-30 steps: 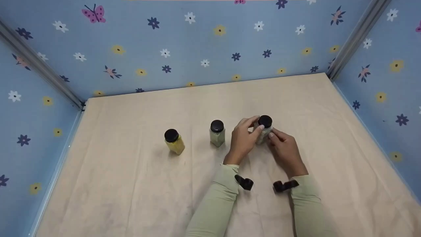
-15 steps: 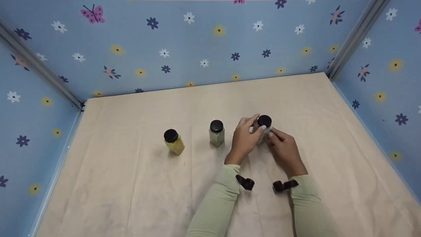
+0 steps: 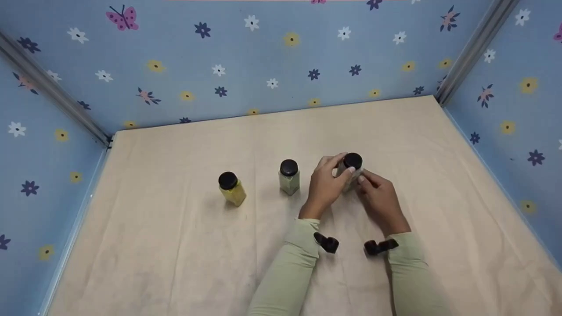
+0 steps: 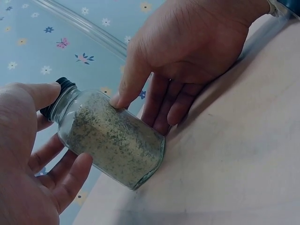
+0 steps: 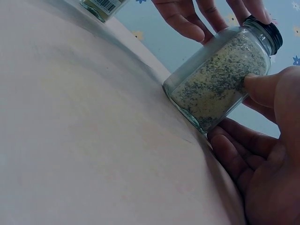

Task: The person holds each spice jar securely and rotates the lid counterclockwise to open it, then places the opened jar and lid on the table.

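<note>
A glass spice jar point(image 4: 117, 140) with a black screw lid point(image 3: 352, 161) stands on the cloth, pale flakes with dark green bits inside it. My left hand point(image 3: 322, 186) grips it at the top, thumb on the lid and the other fingers around the far side. Lower down, my right hand point(image 3: 382, 199) holds the jar's body between thumb and fingers, its lower fingers near the base in the right wrist view. Left of my hands stands a second jar point(image 3: 290, 183) with greenish contents. Farther left is a third jar point(image 3: 235, 194) with yellow contents; both have black lids.
A beige cloth point(image 3: 145, 228) with creases covers the table. Blue flowered panels point(image 3: 272, 57) rise behind it and at both sides, joined by grey metal corner posts point(image 3: 472, 48). Part of another jar with a barcode label point(image 5: 105, 5) shows in the right wrist view.
</note>
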A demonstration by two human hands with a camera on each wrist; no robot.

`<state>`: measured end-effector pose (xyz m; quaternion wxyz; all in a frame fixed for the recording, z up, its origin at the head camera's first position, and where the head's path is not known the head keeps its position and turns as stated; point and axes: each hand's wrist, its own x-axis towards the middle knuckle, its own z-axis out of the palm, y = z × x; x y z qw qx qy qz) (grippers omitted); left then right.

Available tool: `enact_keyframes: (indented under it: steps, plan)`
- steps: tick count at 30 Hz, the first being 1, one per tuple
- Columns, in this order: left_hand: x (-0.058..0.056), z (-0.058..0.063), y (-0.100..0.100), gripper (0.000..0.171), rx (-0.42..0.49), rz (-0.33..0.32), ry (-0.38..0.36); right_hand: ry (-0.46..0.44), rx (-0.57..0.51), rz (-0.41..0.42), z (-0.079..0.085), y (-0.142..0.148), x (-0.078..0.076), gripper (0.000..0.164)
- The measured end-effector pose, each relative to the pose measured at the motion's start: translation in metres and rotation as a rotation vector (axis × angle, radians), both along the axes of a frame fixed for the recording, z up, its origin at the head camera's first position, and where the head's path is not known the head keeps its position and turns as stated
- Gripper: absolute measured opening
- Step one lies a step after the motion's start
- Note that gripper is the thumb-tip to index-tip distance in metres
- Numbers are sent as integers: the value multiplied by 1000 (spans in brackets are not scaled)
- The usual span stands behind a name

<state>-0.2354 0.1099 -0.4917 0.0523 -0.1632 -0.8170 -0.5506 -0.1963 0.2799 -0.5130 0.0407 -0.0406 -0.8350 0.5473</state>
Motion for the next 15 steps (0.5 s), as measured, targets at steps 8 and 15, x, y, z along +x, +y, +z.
enact_keyframes:
  steps: [8,15]
  plan:
    - [0,0,-2,41,32,-6,24,37,22,13,-3,3,0,45]
    - [-2,-2,-3,36,40,-1,24,42,12,1,-15,6,-5,45]
